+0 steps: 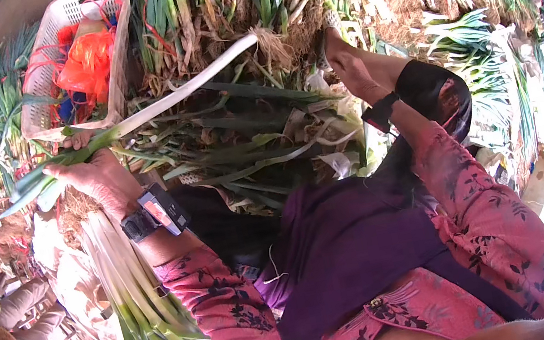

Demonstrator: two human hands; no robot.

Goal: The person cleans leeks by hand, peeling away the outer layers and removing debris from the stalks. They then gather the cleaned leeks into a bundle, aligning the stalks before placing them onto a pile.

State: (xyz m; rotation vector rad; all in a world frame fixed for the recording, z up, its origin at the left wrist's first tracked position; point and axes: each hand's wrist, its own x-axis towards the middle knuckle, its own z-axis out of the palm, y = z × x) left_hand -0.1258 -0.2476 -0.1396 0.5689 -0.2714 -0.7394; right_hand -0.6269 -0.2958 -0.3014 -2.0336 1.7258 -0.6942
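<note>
My left hand [97, 177] is closed around the leafy green part of a large green onion [182, 92]. Its long white stalk slants up to the right and ends in a tuft of roots. Farther right, my right hand [352, 72] is lowered beside my bare lower leg, close to the rooty ends of bundled green onions [296, 38]; its fingers do not show clearly, so I cannot tell what they touch. Between my hands, loose green leaves [236, 132] lie in a heap on the ground.
A white plastic crate [38, 113] with an orange-red plastic bag [87, 63] and red strings stands at the far left. Upright bundles of green onions [186, 10] line the far side. Another bundle [136, 288] with pale stalks lies by my left forearm. Peeled ones [459, 35] lie right.
</note>
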